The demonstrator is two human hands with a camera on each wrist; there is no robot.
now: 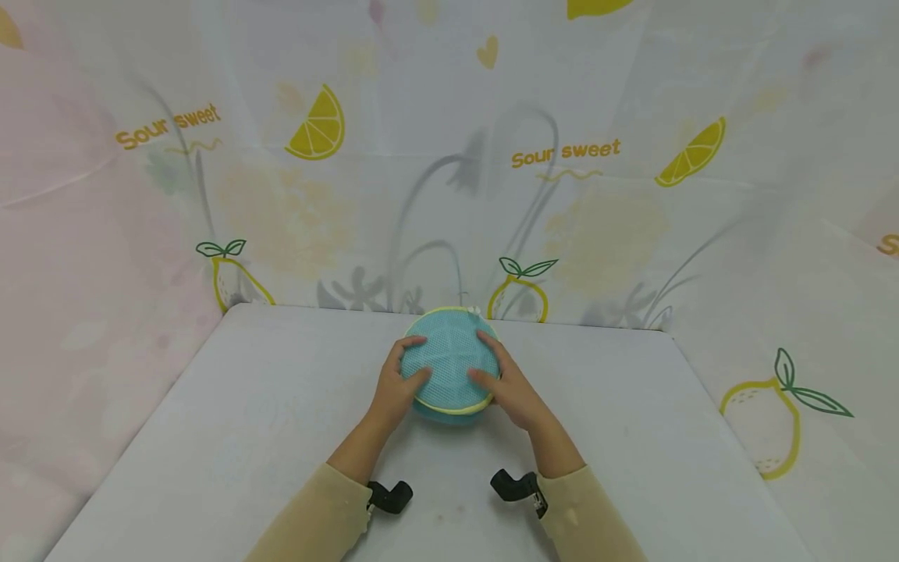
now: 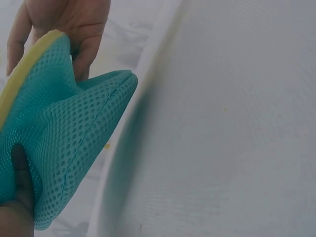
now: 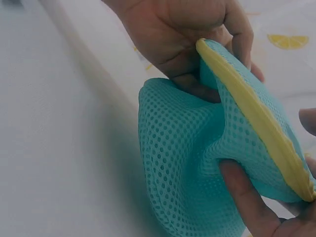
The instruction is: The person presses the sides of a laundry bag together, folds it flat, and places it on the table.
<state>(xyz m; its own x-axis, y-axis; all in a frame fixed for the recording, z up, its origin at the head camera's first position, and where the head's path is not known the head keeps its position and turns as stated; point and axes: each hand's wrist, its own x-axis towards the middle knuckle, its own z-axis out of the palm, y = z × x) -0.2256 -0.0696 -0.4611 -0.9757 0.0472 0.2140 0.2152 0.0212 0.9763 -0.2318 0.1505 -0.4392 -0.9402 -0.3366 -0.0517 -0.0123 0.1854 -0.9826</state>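
Note:
A round turquoise mesh laundry bag [image 1: 451,363] with yellow edging is held between both hands at the middle of the table's far part. My left hand [image 1: 397,388] grips its left side, thumb on the upper face. On the opposite side, my right hand [image 1: 518,393] grips it the same way, with its thumb also on top. Seen from the left wrist, the mesh [image 2: 74,143] bulges below the yellow rim and has a fold in it. The right wrist view shows fingers pressed into the soft lower mesh [image 3: 173,148]. Some fingers are hidden under the bag.
The white table [image 1: 281,437] spreads out around the bag. Behind it hangs a pale cloth [image 1: 421,101] printed with lemons, with plant-like shadows on it. A black device [image 1: 390,497] is at the left wrist, and another black device [image 1: 514,485] at the right.

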